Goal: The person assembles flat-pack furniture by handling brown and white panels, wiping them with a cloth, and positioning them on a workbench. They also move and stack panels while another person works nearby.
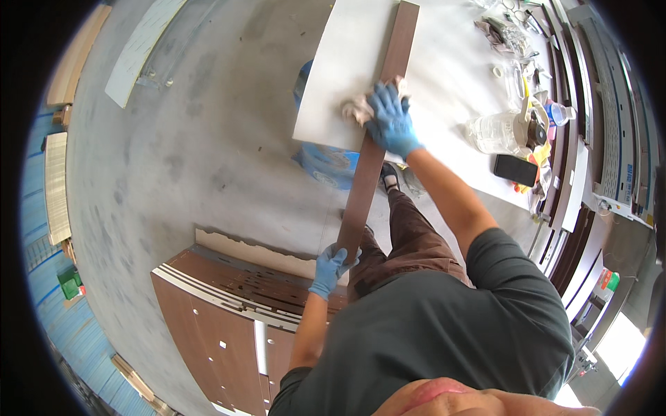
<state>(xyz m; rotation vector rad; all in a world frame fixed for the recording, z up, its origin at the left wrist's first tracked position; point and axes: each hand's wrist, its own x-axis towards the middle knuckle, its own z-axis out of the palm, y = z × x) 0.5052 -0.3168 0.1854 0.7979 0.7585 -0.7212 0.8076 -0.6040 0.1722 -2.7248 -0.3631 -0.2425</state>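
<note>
A long, narrow dark-brown board lies partly on the white table, its near end reaching past the table edge toward my body. My left hand, in a blue glove, has its fingers wrapped around that near end. Farther along, my blue-gloved right hand presses a crumpled beige rag onto the board's face. Part of the rag bunches out to the left of the board; the rest is hidden under the palm and fingers.
On the table's right side are a large clear jug, a black phone, a small bottle and a clear bag of small parts. A stack of brown panels stands at lower left. Under the table sits a blue bag.
</note>
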